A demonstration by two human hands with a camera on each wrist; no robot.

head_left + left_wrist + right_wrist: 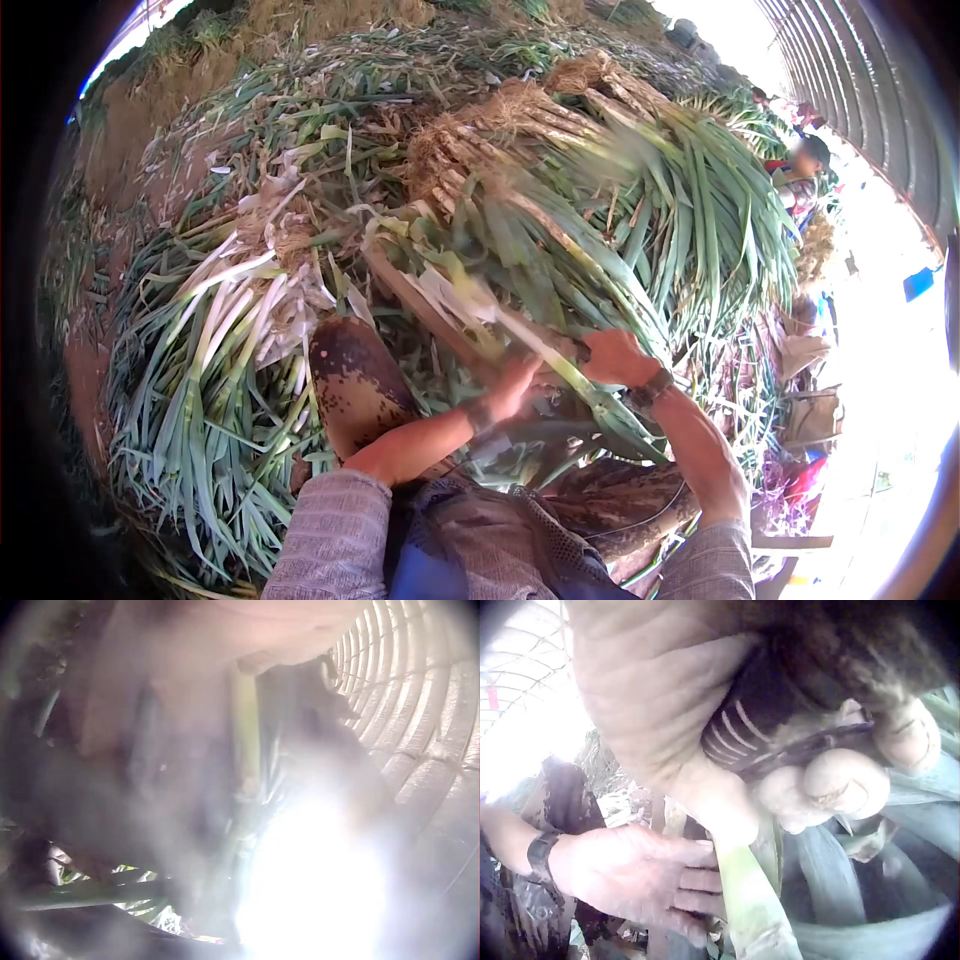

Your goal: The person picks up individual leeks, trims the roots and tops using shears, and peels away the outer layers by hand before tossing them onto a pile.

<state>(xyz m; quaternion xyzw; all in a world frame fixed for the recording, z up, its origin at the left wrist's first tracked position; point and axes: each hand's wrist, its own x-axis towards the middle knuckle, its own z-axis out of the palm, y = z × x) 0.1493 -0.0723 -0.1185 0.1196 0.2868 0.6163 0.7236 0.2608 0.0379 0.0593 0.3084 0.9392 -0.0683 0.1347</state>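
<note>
My right hand point(620, 358) curls its fingers round a dark ridged handle point(739, 735); the rest of the tool cannot be made out. Its thumb lies against a leek stalk point(754, 900), which slants between both hands in the head view, white end up and left, green leaves toward my lap. My left hand point(512, 388) is palm up beside that stalk; in the right wrist view its fingers point(697, 879) lie fairly straight, their tips touching or just behind the leek. Blur and glare hide most of the left wrist view, where a pale green stalk point(246, 727) shows below a hand.
Trimmed leeks point(215, 350) with white stems lie on the left. A large pile of leeks point(700, 210) with brown roots spreads ahead and to the right. Loose leaves and peelings cover the ground. Another person point(803, 165) is at the far right, near the ribbed wall point(880, 90).
</note>
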